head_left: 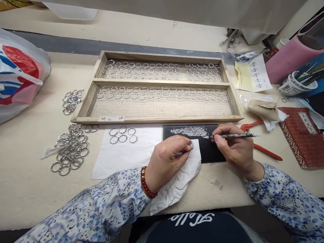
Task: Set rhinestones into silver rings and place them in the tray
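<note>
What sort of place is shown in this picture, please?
Probably a small workshop or workbench for jewellery: there is a heap of metal rings, a mesh-bottomed wooden tray with similar rings in rows, and tiny glittering pieces spread on a black board.

Two hands, six rings on paper

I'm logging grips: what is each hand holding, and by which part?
The left hand pinches a ring by its rim; the right hand grips a pen-like tool by its shaft, near the tip.
</note>
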The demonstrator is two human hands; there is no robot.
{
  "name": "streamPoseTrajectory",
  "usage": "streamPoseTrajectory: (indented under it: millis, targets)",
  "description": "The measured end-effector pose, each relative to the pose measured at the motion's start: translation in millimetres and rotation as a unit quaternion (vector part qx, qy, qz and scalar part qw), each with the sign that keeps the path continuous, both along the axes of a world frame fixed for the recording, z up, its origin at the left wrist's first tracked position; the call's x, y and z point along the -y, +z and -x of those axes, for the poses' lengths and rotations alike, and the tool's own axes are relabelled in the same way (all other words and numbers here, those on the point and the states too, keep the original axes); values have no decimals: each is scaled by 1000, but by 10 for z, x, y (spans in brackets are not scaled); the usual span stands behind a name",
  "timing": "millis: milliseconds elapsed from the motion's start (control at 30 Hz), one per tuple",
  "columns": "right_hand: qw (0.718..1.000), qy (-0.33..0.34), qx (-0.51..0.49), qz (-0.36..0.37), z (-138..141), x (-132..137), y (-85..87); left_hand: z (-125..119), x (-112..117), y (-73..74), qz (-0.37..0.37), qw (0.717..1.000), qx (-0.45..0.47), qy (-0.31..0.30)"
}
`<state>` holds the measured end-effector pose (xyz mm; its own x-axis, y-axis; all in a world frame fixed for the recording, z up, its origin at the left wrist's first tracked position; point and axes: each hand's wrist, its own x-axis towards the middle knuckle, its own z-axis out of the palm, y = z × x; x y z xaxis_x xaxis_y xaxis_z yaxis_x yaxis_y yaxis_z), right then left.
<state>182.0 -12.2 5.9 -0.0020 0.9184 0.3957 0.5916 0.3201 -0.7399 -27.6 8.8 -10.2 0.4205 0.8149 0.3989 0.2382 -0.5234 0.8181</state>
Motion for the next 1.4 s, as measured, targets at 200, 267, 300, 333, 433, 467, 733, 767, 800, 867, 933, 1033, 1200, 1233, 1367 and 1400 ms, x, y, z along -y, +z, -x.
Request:
streamPoseTrajectory:
  millis: [200, 267, 300, 333, 433, 467, 733, 767, 800, 867, 933, 1033, 1200, 1233, 1367, 1400]
  targets:
    - [999, -6, 33, 18, -19, -29, -22, 14, -4, 0, 3, 1000, -1, 0]
    - [999, -5, 37, 18, -13, -32, -27, 15, -4, 7, 3, 1000, -2, 0]
    - [999, -3, 38, 17, -11, -32, -29, 14, -3, 9, 4, 1000, -2, 1]
    - [999, -2, 38, 16, -9, -32, -30, 13, -3, 11, 4, 1000, -1, 1]
    - [999, -1, 40, 10, -7, -31, -33, 8, -2, 8, 4, 1000, -1, -2]
    - [999, -1, 42, 8, -7, -30, -34, 7, -2, 6, 3, 1000, -1, -2]
    - [999, -3, 41, 7, -2, -28, -48, 14, 1, -10, -2, 1000, -4, -3]
    - [999, -3, 42, 8, -1, -28, -48, 15, 1, -11, -2, 1000, -4, -3]
    - [999, -3, 43, 8, 0, -27, -48, 16, 1, -12, -2, 1000, -4, -3]
    - [999, -2, 44, 8, 0, -29, -47, 18, 0, -13, -3, 1000, -3, -3]
    - [999, 0, 46, 9, 1, -32, -43, 18, 0, -13, -2, 1000, -2, -2]
    - [999, 1, 39, 7, 6, -32, -24, 13, 3, -9, 0, 1000, -1, -3]
    - [999, 6, -40, -2, 41, 13, 45, 2, 7, 2, 0, 1000, -6, -4]
    - [998, 22, -61, 2, 54, 26, 60, 2, 6, 3, -3, 1000, -6, -4]
    - [989, 98, -111, 20, 115, 69, 93, 6, 1, 6, -16, 1000, -8, -8]
    - [987, 108, -113, 20, 128, 75, 94, 7, 1, 5, -20, 1000, -8, -9]
